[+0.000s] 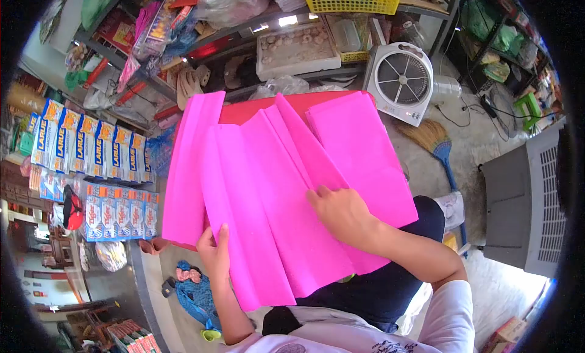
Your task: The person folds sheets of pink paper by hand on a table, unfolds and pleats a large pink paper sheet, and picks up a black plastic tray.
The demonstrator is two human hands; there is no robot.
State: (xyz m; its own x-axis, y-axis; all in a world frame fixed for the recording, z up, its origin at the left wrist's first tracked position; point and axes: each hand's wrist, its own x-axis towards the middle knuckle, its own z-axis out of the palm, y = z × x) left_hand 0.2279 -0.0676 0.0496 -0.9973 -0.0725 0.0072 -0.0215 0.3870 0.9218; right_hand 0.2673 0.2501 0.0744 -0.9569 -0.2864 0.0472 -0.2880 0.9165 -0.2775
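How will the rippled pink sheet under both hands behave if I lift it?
Probably floppy: the pink sheet lies in long ripples. Likely light for its size: its edges look thin. Its lower end may droop, as it overhangs the lap.

Pale short-sleeved shirt (359,336), dark scribble-like print (393,346) on front, rounded grey motif (291,348), black trousers (359,297)

Place: shop or its stockroom | left: stacked LARUE and Tiger cartons (123,211) | far: metal shelves (244,39) crammed with bagged goods, yellow basket (351,0) | right: more loaded shelving (503,33)
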